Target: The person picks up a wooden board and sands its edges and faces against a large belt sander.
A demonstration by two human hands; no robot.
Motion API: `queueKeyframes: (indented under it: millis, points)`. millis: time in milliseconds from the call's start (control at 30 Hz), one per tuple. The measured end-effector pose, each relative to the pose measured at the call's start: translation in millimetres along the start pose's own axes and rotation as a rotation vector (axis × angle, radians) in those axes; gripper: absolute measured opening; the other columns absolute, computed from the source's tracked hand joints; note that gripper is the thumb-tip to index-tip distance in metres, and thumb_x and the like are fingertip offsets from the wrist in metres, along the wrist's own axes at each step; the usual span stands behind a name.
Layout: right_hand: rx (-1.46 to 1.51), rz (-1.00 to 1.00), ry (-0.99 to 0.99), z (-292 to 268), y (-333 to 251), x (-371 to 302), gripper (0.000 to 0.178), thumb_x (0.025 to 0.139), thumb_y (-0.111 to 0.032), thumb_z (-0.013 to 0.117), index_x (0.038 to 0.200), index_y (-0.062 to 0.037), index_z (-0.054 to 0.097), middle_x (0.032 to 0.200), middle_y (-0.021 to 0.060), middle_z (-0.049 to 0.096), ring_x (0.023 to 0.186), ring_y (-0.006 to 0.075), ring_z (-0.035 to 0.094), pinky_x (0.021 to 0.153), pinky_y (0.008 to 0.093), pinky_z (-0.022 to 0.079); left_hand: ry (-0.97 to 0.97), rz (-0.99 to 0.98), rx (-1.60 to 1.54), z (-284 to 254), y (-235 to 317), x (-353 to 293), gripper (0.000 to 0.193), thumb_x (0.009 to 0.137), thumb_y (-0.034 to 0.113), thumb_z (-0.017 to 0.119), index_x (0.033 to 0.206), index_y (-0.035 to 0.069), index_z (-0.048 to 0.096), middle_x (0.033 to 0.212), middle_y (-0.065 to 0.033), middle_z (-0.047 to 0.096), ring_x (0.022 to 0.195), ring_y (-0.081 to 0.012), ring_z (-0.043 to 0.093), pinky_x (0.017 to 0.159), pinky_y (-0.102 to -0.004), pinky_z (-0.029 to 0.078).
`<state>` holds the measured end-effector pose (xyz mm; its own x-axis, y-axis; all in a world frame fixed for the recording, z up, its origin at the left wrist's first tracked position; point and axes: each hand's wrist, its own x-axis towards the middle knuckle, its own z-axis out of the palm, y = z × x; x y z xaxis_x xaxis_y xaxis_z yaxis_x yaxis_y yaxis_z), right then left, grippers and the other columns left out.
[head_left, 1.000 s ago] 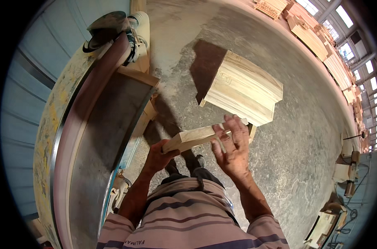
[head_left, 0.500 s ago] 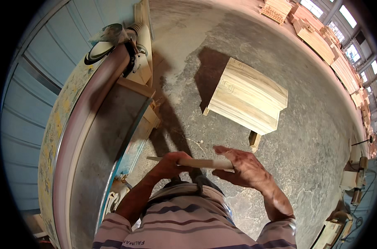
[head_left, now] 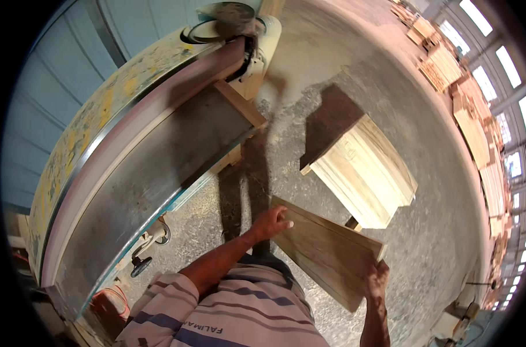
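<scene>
A flat wooden board (head_left: 326, 248) with visible grain is held between my two hands in front of my body, its broad face turned up toward me and its length slanting down to the right. My left hand (head_left: 273, 223) grips its upper left end, fingers curled over the edge. At the opposite end, my right hand (head_left: 376, 280) is closed around the right edge. Beyond the board, a stack of similar pale wooden panels (head_left: 364, 168) rests low above the floor on a wooden support, part of which shows beneath it.
On my left runs a long belt sander with a pinkish belt (head_left: 130, 118) and a grey metal table (head_left: 153, 156). A wooden block (head_left: 240, 103) crosses the table's far end. A black handwheel (head_left: 140, 266) sits below the table. Timber stacks (head_left: 442, 66) line the far right.
The board has turned from nearly edge-on to face up and slanted. My right hand has moved lower and to the right, my left slightly up and right. The view has swung left.
</scene>
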<state>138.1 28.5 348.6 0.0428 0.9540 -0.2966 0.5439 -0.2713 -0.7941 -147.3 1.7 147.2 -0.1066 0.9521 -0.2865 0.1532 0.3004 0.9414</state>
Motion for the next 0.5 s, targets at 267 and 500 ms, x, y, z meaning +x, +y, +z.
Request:
queueKeyframes:
  millis: [267, 500]
  points:
    - [0.043, -0.055, 0.307, -109.4, 23.8, -76.3, 0.057, 0.087, -0.043, 0.047, 0.124, 0.0014, 0.044, 0.120, 0.0165, 0.042, 0.110, 0.0250, 0.042, 0.088, 0.0375, 0.039, -0.083, -0.613, -0.262, 83.3, -34.1, 25.6, 0.098, 0.069, 0.071, 0.053, 0.115, -0.016, 0.043, 0.101, -0.0255, 0.056, 0.089, -0.0293, 0.058, 0.075, -0.0377, 0.045]
    - [-0.129, -0.739, 0.665, -230.0, 158.2, -85.9, 0.039, 0.084, -0.017, 0.057, 0.116, 0.0045, 0.048, 0.110, 0.0169, 0.056, 0.081, 0.0289, 0.058, 0.062, 0.0399, 0.049, -0.091, -0.413, -1.395, 93.5, 96.4, 67.9, 0.085, 0.072, 0.063, 0.057, 0.130, 0.006, 0.034, 0.125, -0.0124, 0.046, 0.112, -0.0268, 0.048, 0.095, -0.0463, 0.039]
